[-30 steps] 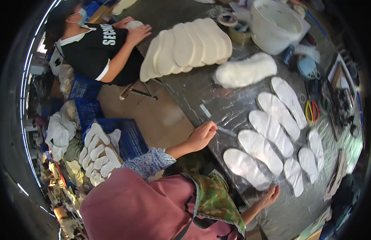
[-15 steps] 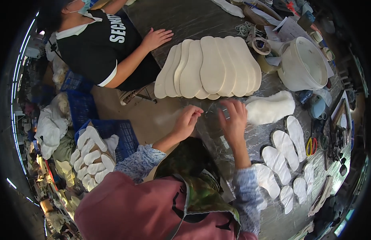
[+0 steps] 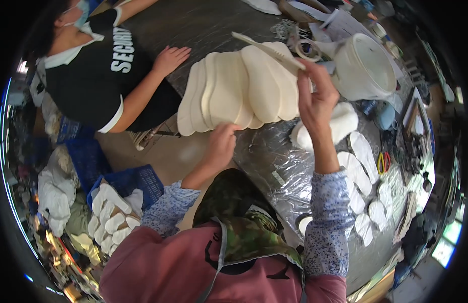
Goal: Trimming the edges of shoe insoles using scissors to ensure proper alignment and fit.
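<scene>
A fanned row of cream insoles (image 3: 224, 88) lies on the dark table in front of me. My left hand (image 3: 221, 148) is at the row's near edge, its fingers curled and closed; what they pinch, if anything, is hidden. Raised at the right end of the row, my right hand (image 3: 318, 96) grips a thin cream insole (image 3: 269, 49), seen almost edge-on and slanting above the others. Just below that hand rests a fluffy white insole (image 3: 340, 121), partly covered by my wrist.
Several white fleece pieces (image 3: 364, 154) lie to the right, near yellow-and-red-handled scissors (image 3: 383, 163). A white bucket (image 3: 366, 68) and tape rolls (image 3: 308, 49) stand beyond. A co-worker (image 3: 100, 70) sits at far left, one hand on the table. Blue crates (image 3: 138, 184) hold white pieces at left.
My right hand has moved up to the row's right end and taken hold of an insole, lifting it. My left hand has moved against the row's near edge. The view has shifted slightly.
</scene>
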`<state>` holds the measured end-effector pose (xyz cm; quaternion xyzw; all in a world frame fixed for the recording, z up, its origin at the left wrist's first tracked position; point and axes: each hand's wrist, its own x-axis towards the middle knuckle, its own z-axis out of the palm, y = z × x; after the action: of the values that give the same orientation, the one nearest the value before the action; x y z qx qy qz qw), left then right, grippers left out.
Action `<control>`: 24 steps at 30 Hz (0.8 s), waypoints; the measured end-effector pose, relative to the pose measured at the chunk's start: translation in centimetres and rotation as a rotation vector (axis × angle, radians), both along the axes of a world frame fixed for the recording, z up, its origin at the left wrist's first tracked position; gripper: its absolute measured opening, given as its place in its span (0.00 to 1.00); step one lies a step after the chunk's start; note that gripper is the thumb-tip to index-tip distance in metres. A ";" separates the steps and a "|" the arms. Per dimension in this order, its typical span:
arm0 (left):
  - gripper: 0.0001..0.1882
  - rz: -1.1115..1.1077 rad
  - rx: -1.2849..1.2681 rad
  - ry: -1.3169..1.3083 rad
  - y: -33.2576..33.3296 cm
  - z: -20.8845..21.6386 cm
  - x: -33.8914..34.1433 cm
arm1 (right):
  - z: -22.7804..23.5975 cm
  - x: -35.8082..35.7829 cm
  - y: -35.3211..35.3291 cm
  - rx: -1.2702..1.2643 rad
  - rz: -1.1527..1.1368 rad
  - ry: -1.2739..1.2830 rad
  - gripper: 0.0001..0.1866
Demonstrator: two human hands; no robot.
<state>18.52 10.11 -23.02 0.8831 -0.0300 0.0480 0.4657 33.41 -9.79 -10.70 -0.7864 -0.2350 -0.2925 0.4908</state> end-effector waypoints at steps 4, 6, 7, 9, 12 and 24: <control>0.27 -0.009 0.083 -0.419 -1.0 9.9 2.8 | 7.5 -4.4 -4.7 -0.181 0.030 -0.051 0.14; 0.31 -0.154 0.054 -0.587 -2.7 15.9 3.8 | 10.1 -6.7 -6.3 -0.405 0.109 -0.108 0.17; 0.32 -0.285 0.012 -0.599 -4.3 18.3 4.0 | 11.3 -8.5 -7.1 -0.441 0.107 -0.041 0.19; 0.36 -0.577 -0.292 -0.371 -8.8 19.7 4.1 | 12.4 -11.7 -9.4 -0.416 0.121 -0.047 0.22; 0.32 -0.678 -0.440 -0.276 -14.1 17.8 3.2 | 12.7 -16.0 -13.1 -0.152 0.024 0.246 0.33; 0.19 -0.327 -0.802 0.531 -27.7 3.3 -11.3 | -5.9 -43.0 -34.8 0.713 -0.246 1.328 0.16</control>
<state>7.27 -17.61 -19.70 0.6002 -0.0276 -0.2441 0.7612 -9.61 -44.59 -16.61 -0.6116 0.3072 0.1311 0.7172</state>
